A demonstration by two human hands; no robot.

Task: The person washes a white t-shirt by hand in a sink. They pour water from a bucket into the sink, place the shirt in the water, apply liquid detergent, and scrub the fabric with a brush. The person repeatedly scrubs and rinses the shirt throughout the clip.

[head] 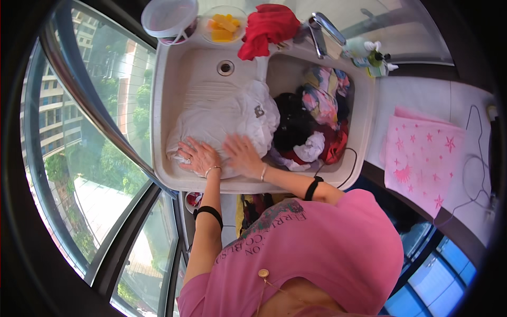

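A wet white garment [225, 115] with a small dark print lies bunched over the ribbed washboard side of a laundry sink [157, 119]. My left hand [200, 157], wearing a ring and a bracelet, rests flat on the garment's near left part with its fingers spread. To its right, my right hand [242, 154] is blurred over the garment's near edge, palm down and grasping nothing; whether it touches the cloth I cannot tell. The basin on the right holds a black cloth [292, 119], a multicoloured patterned cloth [323, 93], a red cloth [336, 144] and a white crumpled cloth [311, 147].
Along the back rim are a lidded plastic tub [169, 18], a clear bowl with yellow pieces [223, 27], a red cloth [271, 27] and a chrome faucet [326, 31]. Several bottles [370, 59] stand at right. A pink star-print cloth [424, 154] lies on the washing machine-like white top [416, 93].
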